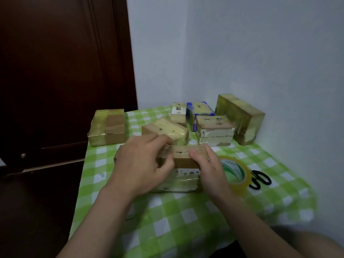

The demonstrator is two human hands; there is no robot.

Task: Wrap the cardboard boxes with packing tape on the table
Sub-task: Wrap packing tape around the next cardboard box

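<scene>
The box (183, 159) lies mid-table (167, 220), long axis parallel to the near edge. The left hand (141, 162) grips its left end, fingers curled over the top. The right hand (210, 170) holds the right end, fingers together on the top edge. The tape (236, 172) lies just right of the right hand, the nearer one. Scissors (260, 179) lie beyond it. Other boxes (240, 118) line the far edge.

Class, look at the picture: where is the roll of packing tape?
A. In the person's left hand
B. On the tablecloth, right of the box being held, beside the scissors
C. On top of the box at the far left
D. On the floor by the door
B: the roll of packing tape lies on the checked tablecloth, just right of the held box, with the black scissors beside it.
</scene>
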